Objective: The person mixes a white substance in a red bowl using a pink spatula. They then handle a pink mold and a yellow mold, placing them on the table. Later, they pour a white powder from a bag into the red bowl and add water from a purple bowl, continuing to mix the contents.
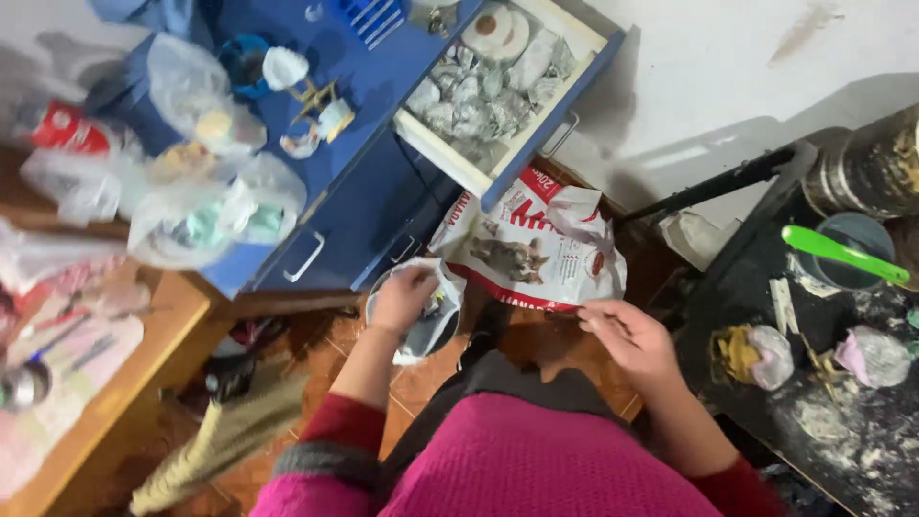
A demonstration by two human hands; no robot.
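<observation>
From the head camera, the left hand [402, 297] grips the rim of a small clear plastic bag [428, 311], its mouth facing up toward the camera (contents unclear). The right hand [627, 337] hovers just beside it, fingers loosely curled, holding nothing I can make out. Below lies a tiled floor [335, 345]. A red-and-white pet food bag [536, 244] leans against a blue cabinet [364, 191] with an open drawer [498, 96] of crumpled foil. A dark, cluttered surface [842, 421] stands at right.
</observation>
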